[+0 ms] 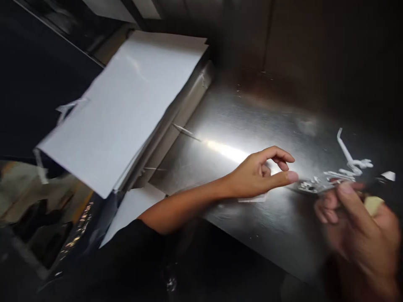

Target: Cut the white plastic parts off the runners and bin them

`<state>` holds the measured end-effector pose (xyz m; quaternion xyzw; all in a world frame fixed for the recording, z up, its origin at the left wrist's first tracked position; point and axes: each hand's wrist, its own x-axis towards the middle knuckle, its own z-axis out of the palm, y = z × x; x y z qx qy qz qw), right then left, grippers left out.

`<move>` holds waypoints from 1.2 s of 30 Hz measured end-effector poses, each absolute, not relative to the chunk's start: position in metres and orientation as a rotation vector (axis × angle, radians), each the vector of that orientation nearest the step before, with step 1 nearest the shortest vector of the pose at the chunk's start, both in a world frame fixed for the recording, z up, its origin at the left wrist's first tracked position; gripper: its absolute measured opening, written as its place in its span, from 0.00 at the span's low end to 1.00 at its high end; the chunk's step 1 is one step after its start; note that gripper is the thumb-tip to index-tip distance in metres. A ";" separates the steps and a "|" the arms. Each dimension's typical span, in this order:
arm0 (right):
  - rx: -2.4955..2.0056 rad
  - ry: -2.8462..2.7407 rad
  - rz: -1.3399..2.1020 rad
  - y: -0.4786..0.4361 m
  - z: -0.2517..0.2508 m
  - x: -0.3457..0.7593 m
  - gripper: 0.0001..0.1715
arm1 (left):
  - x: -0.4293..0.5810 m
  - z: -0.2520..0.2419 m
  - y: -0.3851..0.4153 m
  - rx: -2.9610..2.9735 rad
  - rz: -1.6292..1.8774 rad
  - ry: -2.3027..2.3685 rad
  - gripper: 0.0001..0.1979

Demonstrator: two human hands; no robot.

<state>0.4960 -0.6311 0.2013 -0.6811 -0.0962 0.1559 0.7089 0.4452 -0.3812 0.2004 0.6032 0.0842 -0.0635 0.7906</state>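
My left hand [264, 172] is over the shiny metal tabletop [226, 113]. Its fingers curve, thumb and forefinger stand apart, and nothing shows between them. To the right, my right hand [362, 222] is closed and somewhat blurred. A small pale yellow piece [374, 204] pokes out between its thumb and palm; what the piece is I cannot make out. Just beyond the right fingertips lies a heap of white scraps [341, 173], with a thin bent strip [344, 147] sticking up from it. Whether those fingertips touch the scraps is unclear.
On the left, a stack of large white sheets [126, 100] rests on a raised box-like support [189, 96] on the table. Another white sheet [135, 209] lies lower, beside my left forearm. A thin pale strip [183, 130] and a small white scrap [388, 175] are also on the table.
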 end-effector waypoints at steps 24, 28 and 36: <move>-2.107 -0.642 0.248 -0.645 0.193 0.488 0.40 | 0.443 0.201 -0.381 1.282 0.245 0.203 0.20; -2.117 -0.658 0.259 -0.645 0.192 0.486 0.41 | 0.442 0.206 -0.382 1.279 0.243 0.176 0.20; -2.110 -0.580 0.313 -0.644 0.197 0.484 0.43 | 0.442 0.205 -0.382 1.255 0.245 0.094 0.11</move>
